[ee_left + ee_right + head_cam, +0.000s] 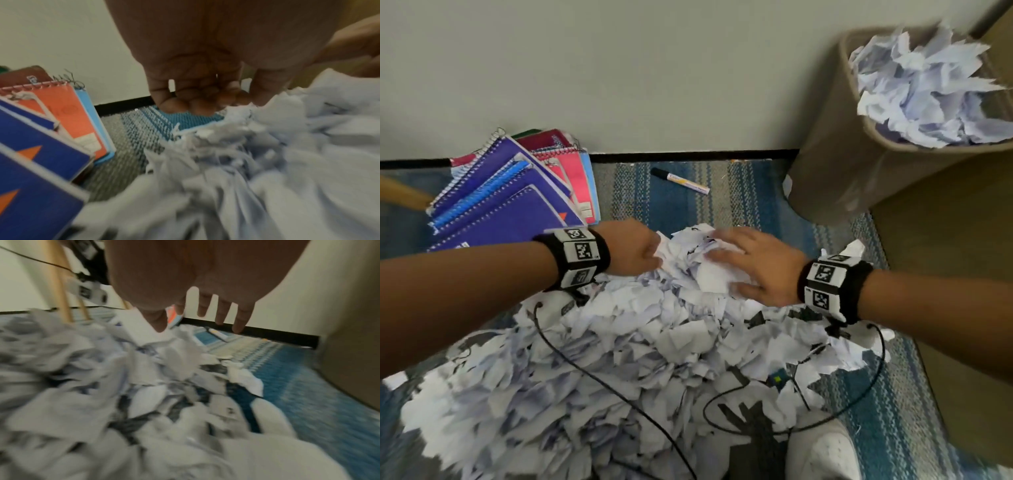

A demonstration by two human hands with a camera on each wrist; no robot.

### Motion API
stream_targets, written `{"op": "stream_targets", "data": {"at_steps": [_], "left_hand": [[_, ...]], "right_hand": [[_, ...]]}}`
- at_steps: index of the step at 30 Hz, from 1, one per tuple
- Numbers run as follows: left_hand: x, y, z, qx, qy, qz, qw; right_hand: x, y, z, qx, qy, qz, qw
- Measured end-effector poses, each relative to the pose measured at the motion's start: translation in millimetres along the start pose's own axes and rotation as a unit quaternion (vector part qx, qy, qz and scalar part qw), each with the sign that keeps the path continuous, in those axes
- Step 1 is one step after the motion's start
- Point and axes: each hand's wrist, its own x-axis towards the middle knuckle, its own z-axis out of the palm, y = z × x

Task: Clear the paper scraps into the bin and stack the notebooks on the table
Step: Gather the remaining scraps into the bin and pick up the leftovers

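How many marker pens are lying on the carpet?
1. The marker pen lies on the striped carpet near the wall, between the notebooks and the bin. More may be hidden under the paper scraps.

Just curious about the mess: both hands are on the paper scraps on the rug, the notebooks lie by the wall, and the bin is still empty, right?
Not quite: the bin is not empty. The head view shows it heaped with crumpled paper. The rest stands: left hand and right hand on the paper scraps, notebooks by the wall.
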Motion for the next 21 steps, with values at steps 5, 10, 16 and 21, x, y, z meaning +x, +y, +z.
{"op": "stream_targets", "data": {"at_steps": [5, 10, 16, 21], "left_hand": [[-42.2, 7.8, 41.1, 0.069, -0.166, 0.071, 0.981], [-57.2, -1.3, 50.7, 0.104, -0.067, 0.039, 0.992], [-73.4, -21.1, 38.1, 0.044, 0.032, -0.041, 0.998], [-89.9, -25.6, 53.5, 0.036, -0.186, -0.044, 0.981]], "right_hand": [[9.4, -49.8, 18.7, 0.005, -0.187, 0.001, 0.982], [0.2, -32.2, 13.0, 0.000, -0.231, 0.045, 0.972], [22.0, -51.6, -9.4, -0.128, -0.131, 0.075, 0.980], [29.8, -74.8, 3.5, -0.076, -0.171, -0.002, 0.982]]}}
